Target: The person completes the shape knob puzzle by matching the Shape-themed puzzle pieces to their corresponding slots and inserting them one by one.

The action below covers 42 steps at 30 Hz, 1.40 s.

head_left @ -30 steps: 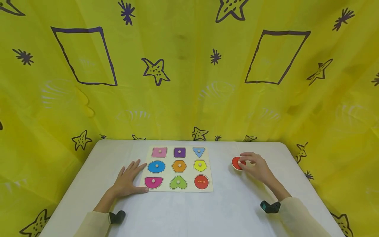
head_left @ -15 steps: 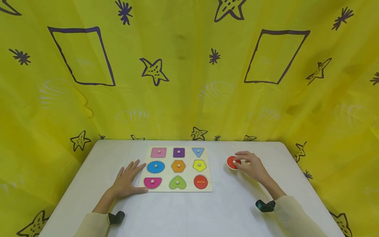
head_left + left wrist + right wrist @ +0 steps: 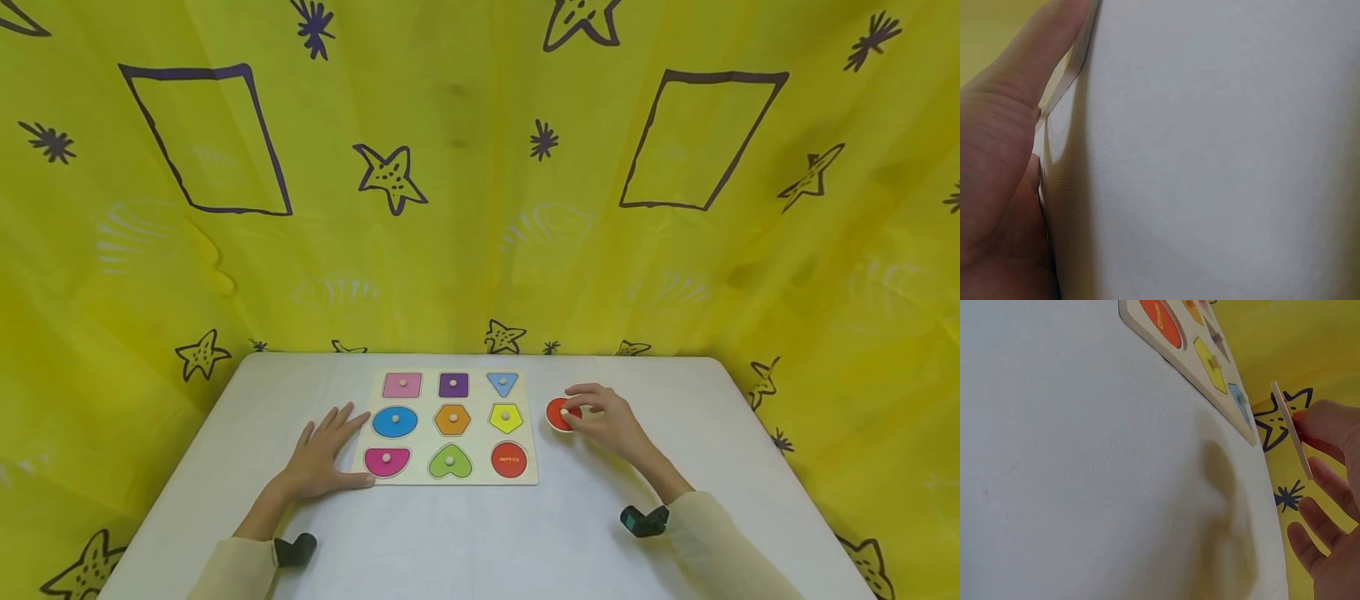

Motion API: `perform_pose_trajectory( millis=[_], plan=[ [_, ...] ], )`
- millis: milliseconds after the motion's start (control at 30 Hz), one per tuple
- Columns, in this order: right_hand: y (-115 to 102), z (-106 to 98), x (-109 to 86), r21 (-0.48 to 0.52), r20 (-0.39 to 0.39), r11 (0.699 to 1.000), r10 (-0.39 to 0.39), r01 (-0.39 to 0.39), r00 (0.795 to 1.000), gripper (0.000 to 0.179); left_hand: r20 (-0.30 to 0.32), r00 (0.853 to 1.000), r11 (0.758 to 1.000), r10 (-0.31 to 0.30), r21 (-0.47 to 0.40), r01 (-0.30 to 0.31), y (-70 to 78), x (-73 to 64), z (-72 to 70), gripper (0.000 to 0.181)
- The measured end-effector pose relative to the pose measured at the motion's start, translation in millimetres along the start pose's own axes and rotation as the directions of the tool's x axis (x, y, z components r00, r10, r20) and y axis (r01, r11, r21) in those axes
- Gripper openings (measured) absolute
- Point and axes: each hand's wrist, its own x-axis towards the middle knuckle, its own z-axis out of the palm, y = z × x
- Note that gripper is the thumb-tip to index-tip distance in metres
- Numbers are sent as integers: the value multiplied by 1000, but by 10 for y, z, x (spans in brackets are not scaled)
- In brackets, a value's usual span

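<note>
My right hand (image 3: 613, 425) pinches the small knob of a round red puzzle piece (image 3: 555, 412) just right of the wooden peg puzzle board (image 3: 480, 443). In the right wrist view the disc (image 3: 1290, 428) is seen edge-on, held above the table, its shadow apart from it. My left hand (image 3: 315, 460) lies with fingers spread at the board's left side, thumb on the near left corner and a fingertip at the left edge. At the board's near right is a red circular recess (image 3: 509, 460) with printed lettering. Knobbed shapes fill the other spots, among them a yellow pentagon (image 3: 506, 417) and green heart (image 3: 450, 462).
A white-covered table (image 3: 465, 542) bears the board. Behind and on both sides hangs a yellow curtain (image 3: 465, 250) with starfish drawings. Each wrist wears a dark camera, such as the right wrist camera (image 3: 643, 522).
My right hand has carried the red disc leftward, from well right of the board to close by its right edge. My left hand stays in place at the board.
</note>
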Motion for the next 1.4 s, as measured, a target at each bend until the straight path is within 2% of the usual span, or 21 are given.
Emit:
perform_pose_trajectory(
  millis=[367,767,867,1067,1233,1400],
  plan=[
    [-164,269,58,49,64,999,5,-8,998,6,32,999,1000,-28,12,28,-53,22,29,110],
    [-258,551,-1,79,129,997,17,-28,991,7,51,997,998,-49,33,47,21,33,-40,108],
    [-271,596,-25,89,140,996,18,-30,990,6,52,998,998,-46,38,44,25,28,-42,107],
    [-285,656,-69,114,149,993,5,-23,989,8,16,1000,1000,-11,14,11,-26,31,7,108],
    [-261,706,-106,101,155,995,0,-16,988,9,38,999,999,-30,29,29,-88,52,54,109],
    [-264,743,-122,97,157,995,-9,-6,988,9,40,999,999,-29,27,28,-49,37,30,110]
  ],
)
